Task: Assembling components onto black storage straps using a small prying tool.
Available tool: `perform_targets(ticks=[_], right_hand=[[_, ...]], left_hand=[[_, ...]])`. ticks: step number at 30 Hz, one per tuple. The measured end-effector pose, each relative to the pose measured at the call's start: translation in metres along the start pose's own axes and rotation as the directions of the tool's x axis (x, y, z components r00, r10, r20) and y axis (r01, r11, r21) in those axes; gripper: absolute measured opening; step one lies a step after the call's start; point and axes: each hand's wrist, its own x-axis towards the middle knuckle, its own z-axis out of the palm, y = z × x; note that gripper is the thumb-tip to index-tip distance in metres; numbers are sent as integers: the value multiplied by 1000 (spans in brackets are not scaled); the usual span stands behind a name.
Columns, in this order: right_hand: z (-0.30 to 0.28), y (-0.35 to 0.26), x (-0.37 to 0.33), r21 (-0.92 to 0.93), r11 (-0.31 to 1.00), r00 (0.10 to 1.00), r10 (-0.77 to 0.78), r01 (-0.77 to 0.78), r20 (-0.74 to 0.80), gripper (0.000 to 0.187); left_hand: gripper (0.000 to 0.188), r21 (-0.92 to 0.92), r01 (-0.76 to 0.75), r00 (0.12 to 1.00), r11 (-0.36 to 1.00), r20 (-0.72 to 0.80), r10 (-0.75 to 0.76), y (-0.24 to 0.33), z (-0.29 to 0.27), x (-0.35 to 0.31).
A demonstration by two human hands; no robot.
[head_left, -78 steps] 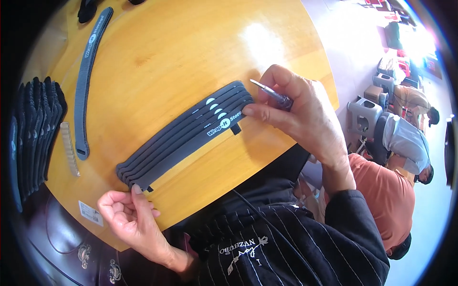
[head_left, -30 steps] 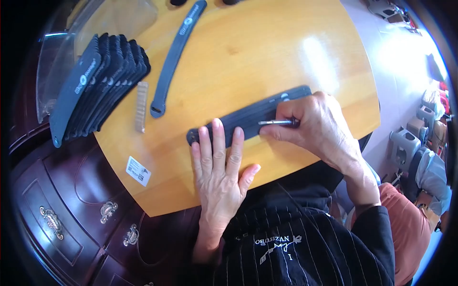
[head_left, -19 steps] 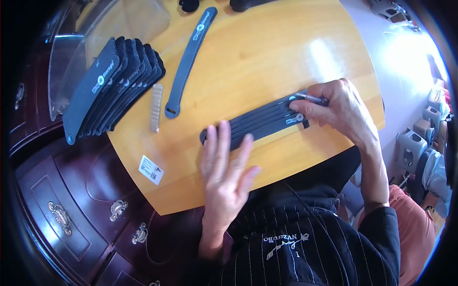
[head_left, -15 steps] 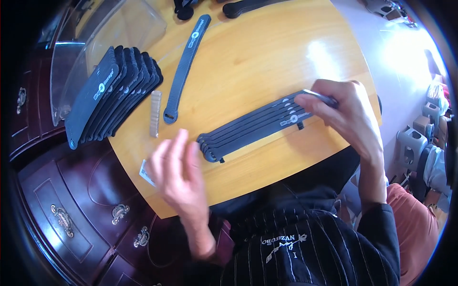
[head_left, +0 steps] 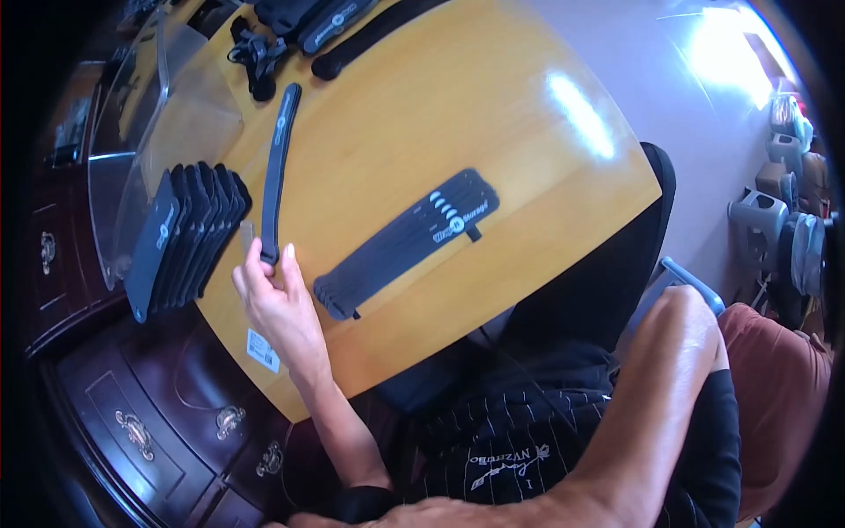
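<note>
My left hand is at the near end of a single dark grey strap, its thumb and fingertips closed around that end. To the right lies a fanned stack of similar dark straps, with pale printing and a small black tab at its edge; neither hand touches it. My right forearm bends back across my body. My right hand is low at the picture's bottom edge, mostly cut off, so its fingers and anything in them are hidden.
Another fanned pile of dark straps stands left, beside a clear plastic bin. A beige strip and a white label are near my left hand. More black straps lie at the far edge. Dark drawers flank the table.
My left hand has gone to the single strap's near end. My right hand has left the stack, where it held a slim metallic thing, and drawn back to my body. The view has shifted.
</note>
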Motion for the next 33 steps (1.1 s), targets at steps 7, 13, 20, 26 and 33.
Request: perform_targets(ticks=[7, 13, 20, 26, 33], right_hand=[[-13, -26, -36, -218, 965, 981, 113, -146, -159, 30], [-53, 30, -63, -528, 802, 894, 19, -281, -448, 23], [-89, 84, -26, -558, 742, 762, -100, -371, -640, 33], [-76, 81, -20, 93, 962, 814, 268, -258, -515, 29], [-72, 62, -40, -18, 979, 877, 175, -205, -447, 27]], left_hand=[[18, -22, -19, 998, 1000, -68, 18, 9, -9, -7], [18, -586, 379, 922, 716, 179, -342, 13, -41, -26], [31, -761, 584, 811, 282, 528, -252, 62, -54, -65], [27, -804, 541, 824, 248, 565, 33, 80, -51, -115], [44, -819, 561, 739, 123, 562, 372, 53, -49, -113]])
